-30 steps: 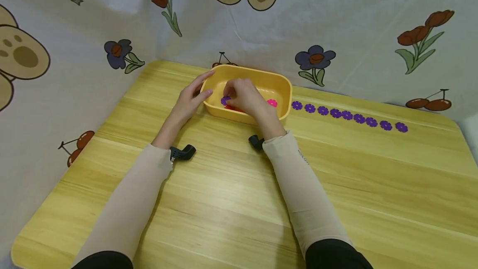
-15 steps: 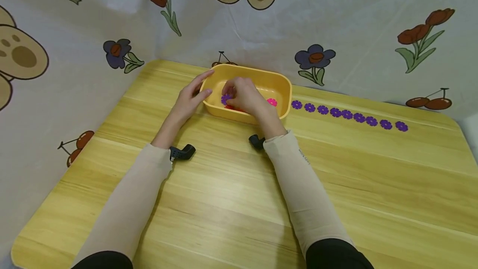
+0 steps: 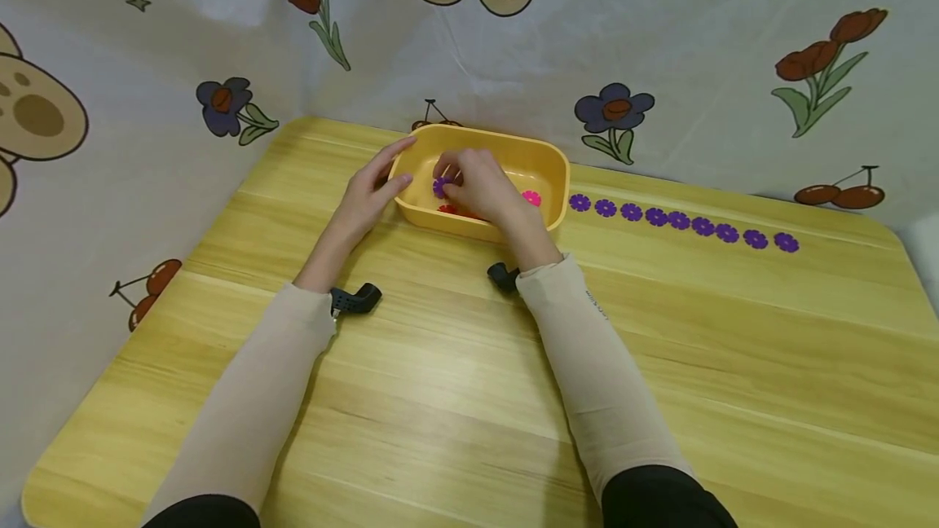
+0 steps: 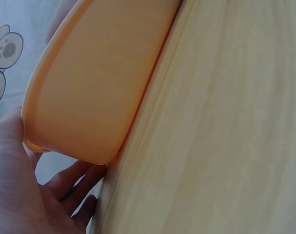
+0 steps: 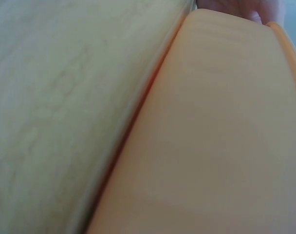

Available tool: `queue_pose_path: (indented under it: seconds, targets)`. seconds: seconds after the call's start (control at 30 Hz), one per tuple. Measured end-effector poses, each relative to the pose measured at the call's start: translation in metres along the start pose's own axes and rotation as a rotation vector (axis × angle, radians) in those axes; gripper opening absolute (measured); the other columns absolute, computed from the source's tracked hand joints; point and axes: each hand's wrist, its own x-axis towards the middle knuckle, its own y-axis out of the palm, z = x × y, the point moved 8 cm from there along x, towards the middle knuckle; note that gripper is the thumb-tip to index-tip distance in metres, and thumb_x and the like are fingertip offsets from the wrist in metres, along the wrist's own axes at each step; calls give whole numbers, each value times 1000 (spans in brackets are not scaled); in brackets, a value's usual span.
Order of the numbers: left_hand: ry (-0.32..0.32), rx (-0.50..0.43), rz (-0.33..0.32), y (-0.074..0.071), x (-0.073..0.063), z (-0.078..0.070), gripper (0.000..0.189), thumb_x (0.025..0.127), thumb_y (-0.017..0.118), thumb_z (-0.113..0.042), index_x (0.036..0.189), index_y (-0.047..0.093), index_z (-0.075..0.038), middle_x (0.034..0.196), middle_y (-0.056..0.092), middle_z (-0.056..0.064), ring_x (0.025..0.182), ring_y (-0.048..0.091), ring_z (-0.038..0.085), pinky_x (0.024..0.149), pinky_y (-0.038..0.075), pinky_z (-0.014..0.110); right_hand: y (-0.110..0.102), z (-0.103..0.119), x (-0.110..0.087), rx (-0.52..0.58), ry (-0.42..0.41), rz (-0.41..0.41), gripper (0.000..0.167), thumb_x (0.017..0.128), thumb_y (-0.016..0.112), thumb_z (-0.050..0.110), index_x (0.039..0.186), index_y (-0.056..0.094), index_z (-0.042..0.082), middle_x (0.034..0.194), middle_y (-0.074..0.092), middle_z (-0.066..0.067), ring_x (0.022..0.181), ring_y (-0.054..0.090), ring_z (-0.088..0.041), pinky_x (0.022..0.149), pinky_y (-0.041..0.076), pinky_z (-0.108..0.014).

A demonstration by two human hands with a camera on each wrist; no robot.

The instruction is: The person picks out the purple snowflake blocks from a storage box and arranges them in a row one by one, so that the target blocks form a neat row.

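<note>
A yellow plastic bin (image 3: 513, 147) stands near the table's back edge. My left hand (image 3: 364, 198) holds its left end, thumb at the rim; in the left wrist view the fingers (image 4: 72, 187) of that hand curl against the outside of the bin (image 4: 99, 87). Inside the bin, my right hand (image 3: 480, 186) pinches a purple flower-shaped disc (image 3: 440, 187) between thumb and forefinger. Red pieces (image 3: 447, 209) lie below that hand, partly hidden by it and the front wall. A pink flower disc (image 3: 531, 199) rests at the bin's right. The bin wall (image 5: 211, 122) hides the right hand's fingers in the right wrist view.
Right of the bin, several purple flower discs (image 3: 678, 221) form a slanting row along the back of the wooden table (image 3: 440, 381). A patterned cloth (image 3: 499, 63) hangs close behind the table and along its left side.
The purple disc has shifted slightly up and back with my right fingers, and more red shows beneath. My left hand stays on the bin. The head view has tilted slightly.
</note>
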Motion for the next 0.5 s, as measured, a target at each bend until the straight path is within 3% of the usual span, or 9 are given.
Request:
queue_pose_path:
  seconds: [0.3, 0.5]
  targets:
    - [-12, 0, -2, 2, -1, -1, 55, 108, 57, -11, 161, 45, -10, 170, 39, 9, 156, 37, 28, 128, 33, 48, -22, -1, -14, 28, -7, -83, 18, 102, 68, 6, 118, 75, 6, 110, 74, -9, 98, 67, -24, 92, 58, -35]
    - [-8, 6, -3, 0, -1, -1, 54, 107, 58, -10, 160, 45, -9, 169, 39, 10, 157, 35, 28, 130, 30, 47, -39, -7, -27, 76, 29, -145, 27, 100, 72, 8, 125, 75, 2, 117, 74, -11, 102, 71, -25, 94, 60, -36]
